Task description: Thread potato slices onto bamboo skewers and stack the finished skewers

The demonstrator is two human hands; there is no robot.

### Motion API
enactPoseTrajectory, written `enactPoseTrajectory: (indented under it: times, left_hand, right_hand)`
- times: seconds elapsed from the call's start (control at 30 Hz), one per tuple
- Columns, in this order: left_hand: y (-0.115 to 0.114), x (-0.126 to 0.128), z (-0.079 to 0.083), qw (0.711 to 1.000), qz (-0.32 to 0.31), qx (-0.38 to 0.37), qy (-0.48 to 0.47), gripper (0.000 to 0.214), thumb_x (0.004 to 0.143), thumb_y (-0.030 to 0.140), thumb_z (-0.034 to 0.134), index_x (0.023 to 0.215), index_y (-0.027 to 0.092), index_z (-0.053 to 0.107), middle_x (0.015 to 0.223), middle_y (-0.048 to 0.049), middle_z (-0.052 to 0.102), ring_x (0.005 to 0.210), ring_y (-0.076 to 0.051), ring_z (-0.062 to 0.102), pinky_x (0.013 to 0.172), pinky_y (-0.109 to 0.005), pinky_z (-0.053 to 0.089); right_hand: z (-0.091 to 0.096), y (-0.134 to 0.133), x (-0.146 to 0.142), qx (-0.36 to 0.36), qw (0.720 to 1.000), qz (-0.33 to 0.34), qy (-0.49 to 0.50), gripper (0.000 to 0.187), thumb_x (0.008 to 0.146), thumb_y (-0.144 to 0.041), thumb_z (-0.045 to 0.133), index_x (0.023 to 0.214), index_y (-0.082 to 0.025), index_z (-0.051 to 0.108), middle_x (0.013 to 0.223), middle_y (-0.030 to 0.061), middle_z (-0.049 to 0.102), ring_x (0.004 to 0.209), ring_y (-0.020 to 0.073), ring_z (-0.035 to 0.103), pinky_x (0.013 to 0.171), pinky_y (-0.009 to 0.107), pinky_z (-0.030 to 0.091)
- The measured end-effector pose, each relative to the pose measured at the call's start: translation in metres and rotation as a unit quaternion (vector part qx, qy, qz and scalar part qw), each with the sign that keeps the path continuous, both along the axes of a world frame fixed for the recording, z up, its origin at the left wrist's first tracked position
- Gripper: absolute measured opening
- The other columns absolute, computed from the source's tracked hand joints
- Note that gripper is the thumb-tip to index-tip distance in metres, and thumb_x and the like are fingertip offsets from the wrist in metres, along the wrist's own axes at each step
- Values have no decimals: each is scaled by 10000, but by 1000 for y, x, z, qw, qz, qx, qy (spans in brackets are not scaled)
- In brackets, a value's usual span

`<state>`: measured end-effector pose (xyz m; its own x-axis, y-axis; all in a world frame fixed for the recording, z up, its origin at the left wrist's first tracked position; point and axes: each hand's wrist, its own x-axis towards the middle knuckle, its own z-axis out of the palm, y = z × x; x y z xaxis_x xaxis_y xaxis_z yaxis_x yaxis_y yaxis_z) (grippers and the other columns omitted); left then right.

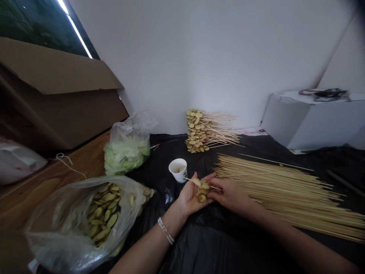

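My left hand (190, 198) is cupped palm up and holds several pale yellow slices (202, 187) that look like potato. My right hand (228, 192) pinches a thin bamboo skewer (216, 187) beside them, and the skewer meets the slices. How far it runs through them is hidden by the slices and fingers. Just behind my left fingers stands a white paper cup (178, 167) with something small inside. An opened clear plastic bag (68, 217) full of similar slices (104, 209) lies to the left of my left forearm.
Loose bamboo skewers (279, 190) lie spread at the right. Against the wall is a stack of skewered slices (196, 131). A bag of green leafy vegetable (125, 152), a cardboard box (62, 114) and a white box (308, 121) stand around the black plastic sheet (194, 243).
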<state>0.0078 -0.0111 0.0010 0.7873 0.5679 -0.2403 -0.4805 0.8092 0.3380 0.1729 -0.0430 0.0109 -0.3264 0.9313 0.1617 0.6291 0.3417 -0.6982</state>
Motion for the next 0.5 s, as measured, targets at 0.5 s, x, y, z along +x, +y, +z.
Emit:
enactPoseTrajectory:
  times: [0.5]
  left_hand:
    - [-1,1,3,999,40,-5,27,336,899,238,385,1104,77,597,967,-133,698,853,-203,656,893,-376,443]
  right_hand:
    - [-4,5,5,38,996,-35,79,265,774,-222,587,1031,-244,652,920,25,710,796,184,637,720,296,468]
